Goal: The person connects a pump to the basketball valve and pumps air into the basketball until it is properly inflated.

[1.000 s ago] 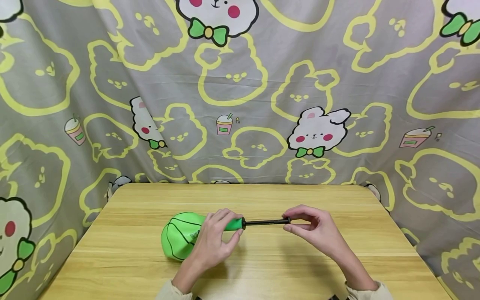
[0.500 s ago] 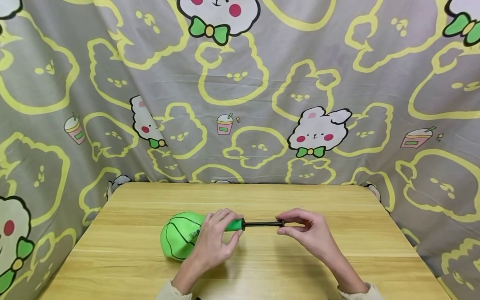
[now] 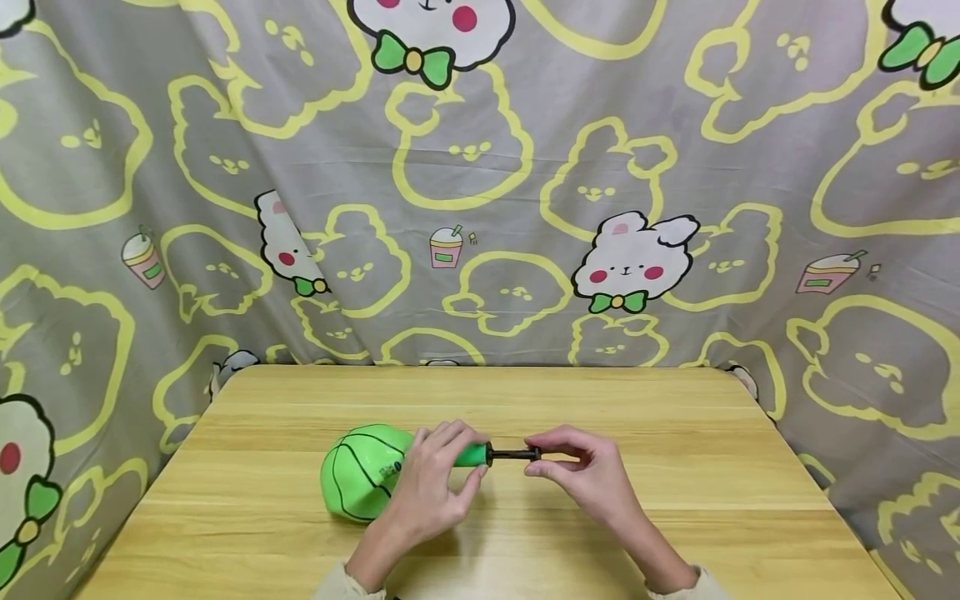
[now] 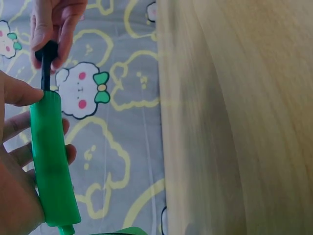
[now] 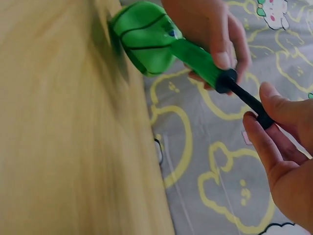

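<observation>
A green ball with black lines (image 3: 358,477), somewhat out of round, rests on the table. Beside it my left hand (image 3: 431,483) grips the green barrel of a small hand pump (image 4: 51,156). The pump lies level, its narrow end toward the ball; the joint itself is hidden behind the left hand in the head view. From the barrel's other end a black rod sticks out to the right. My right hand (image 3: 588,471) pinches the black knob (image 5: 264,121) at the rod's end between thumb and fingers.
The wooden table (image 3: 300,567) spreads beneath both hands. Behind it and at the sides hangs a grey curtain (image 3: 480,317) with yellow outlines and cartoon rabbits.
My right hand has moved left with the knob, and the rod showing outside the barrel is much shorter. The left hand and the ball have hardly moved.
</observation>
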{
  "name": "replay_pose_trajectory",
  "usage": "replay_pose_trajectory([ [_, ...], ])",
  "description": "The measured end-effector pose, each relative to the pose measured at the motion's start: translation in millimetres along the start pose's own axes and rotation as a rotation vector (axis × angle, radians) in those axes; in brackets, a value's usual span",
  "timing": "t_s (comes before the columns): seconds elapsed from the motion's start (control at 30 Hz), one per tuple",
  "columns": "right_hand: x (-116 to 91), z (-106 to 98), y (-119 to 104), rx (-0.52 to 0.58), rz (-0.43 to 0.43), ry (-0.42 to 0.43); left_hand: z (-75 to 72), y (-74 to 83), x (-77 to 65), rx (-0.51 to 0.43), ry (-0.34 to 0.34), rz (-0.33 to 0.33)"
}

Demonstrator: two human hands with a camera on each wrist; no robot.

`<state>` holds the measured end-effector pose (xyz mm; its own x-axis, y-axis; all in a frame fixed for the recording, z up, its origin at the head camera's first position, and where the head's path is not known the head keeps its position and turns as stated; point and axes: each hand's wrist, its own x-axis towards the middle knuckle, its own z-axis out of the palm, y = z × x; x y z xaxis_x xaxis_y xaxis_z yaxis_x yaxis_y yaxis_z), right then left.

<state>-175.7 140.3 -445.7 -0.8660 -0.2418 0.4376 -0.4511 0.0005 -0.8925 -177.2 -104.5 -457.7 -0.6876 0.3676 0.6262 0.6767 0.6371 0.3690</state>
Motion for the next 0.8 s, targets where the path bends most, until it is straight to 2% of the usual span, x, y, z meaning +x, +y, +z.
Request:
replay_pose_trajectory([
  [0.43,-4.7,24.3,11.3,0.000,0.044,0.020,5.9,5.4,-1.4,0.011,-0.037,0.034],
  [0.67,-3.0,21.1,7.2,-0.012,0.071,-0.029,4.1,3.0,-1.5,0.039,-0.058,0.032],
  [0.8,-0.6,14.4,3.1,-0.007,0.071,-0.053,2.5,0.5,-0.8,0.041,-0.046,0.029],
])
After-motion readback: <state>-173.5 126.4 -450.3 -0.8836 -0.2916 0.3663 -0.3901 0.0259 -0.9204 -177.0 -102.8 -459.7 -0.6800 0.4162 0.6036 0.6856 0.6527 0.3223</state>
